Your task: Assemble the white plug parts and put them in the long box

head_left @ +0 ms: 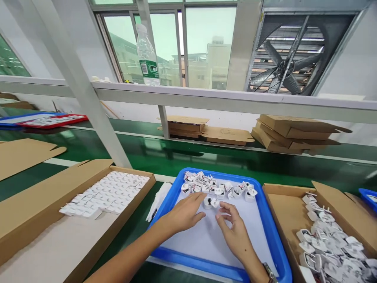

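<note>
Small white unit (207, 203) on the white sheet (188, 244) inside the blue tray (200, 262), in the gap between the two hands, a little beyond the thumbs. Two parts visible: a housing with a dark interior, and a pale piece just beside it on the right; whether they are joined, cannot tell.

Left hand (186, 212): its fingertips are close to the unit's left side; contact cannot be made out. Grip released, fingers extended together, thumb held well apart, nothing seen between. Palm down, back of hand facing the camera. Forearm enters low from the left and slants up to the right across the tray's near-left corner.

Right hand (235, 232): index fingertip near the pale piece, a slight gap showing. Grip released too; fingers bent, thumb and index parted, no object between. Wrist, with a watch (268, 272), lies over the tray's near-right part; forearm rises steeply from below.

Cluster of similar white pieces (220, 190) along the tray's far side, just beyond the fingers. Tray sits on the green counter (120, 236), between a left carton (132, 205) of neatly ranked white parts and a right carton (282, 200) with loosely heaped ones.
</note>
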### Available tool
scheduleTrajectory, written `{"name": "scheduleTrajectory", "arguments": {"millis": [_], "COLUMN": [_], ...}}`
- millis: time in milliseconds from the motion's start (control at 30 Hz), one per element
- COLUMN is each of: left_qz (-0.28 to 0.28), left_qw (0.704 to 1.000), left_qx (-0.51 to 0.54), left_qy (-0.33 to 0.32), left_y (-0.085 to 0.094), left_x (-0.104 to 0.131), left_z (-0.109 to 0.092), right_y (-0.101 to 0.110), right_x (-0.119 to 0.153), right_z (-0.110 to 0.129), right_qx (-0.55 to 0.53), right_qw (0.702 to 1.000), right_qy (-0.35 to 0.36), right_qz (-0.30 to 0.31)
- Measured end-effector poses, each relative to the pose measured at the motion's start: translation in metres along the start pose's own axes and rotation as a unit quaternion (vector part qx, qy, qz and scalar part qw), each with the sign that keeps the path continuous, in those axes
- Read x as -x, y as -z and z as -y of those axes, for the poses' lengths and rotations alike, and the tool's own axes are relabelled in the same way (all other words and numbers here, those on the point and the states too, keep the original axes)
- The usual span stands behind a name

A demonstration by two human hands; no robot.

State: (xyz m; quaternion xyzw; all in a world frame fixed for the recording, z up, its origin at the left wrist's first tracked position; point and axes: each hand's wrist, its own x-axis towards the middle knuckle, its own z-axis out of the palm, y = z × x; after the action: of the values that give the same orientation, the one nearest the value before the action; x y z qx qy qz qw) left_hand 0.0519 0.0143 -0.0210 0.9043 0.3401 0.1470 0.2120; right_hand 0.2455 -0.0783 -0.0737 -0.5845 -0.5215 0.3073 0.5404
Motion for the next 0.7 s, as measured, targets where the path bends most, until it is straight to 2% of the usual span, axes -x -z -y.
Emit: {"name": "scheduleTrajectory", "arguments": {"millis": [100, 200, 367, 467, 567, 633, 700], "left_qz": [-0.002, -0.006, 0.006, -0.011, -0.015, 0.014, 0.040], "left_qw": [1.000, 0.999, 0.993, 0.979, 0.937, 0.880, 0.829], "left_qx": [0.017, 0.047, 0.116, 0.202, 0.346, 0.467, 0.550], "left_qy": [-0.006, -0.014, -0.017, -0.017, 0.041, 0.082, 0.090], "left_y": [-0.017, -0.021, -0.013, -0.011, -0.013, -0.017, -0.020], "left_x": [-0.023, -0.027, -0.004, 0.013, 0.025, 0.030, 0.033], "left_z": [0.006, 0.007, -0.005, -0.012, -0.015, -0.015, -0.015], "right_y": [-0.002, -0.004, -0.004, -0.003, -0.001, 0.000, 0.000], "right_x": [0.002, 0.004, 0.004, 0.004, 0.006, 0.008, 0.009], "right_z": [-0.009, -0.011, 0.010, 0.022, 0.025, 0.025, 0.024], "right_qx": [0.003, -0.005, -0.044, -0.054, -0.076, -0.084, -0.079], "right_qw": [1.000, 1.000, 0.997, 0.995, 0.994, 0.993, 0.992], "right_qy": [-0.005, -0.021, 0.035, 0.058, 0.070, 0.075, 0.076], "right_qz": [-0.007, -0.004, 0.054, 0.052, 0.037, 0.044, 0.055]}}
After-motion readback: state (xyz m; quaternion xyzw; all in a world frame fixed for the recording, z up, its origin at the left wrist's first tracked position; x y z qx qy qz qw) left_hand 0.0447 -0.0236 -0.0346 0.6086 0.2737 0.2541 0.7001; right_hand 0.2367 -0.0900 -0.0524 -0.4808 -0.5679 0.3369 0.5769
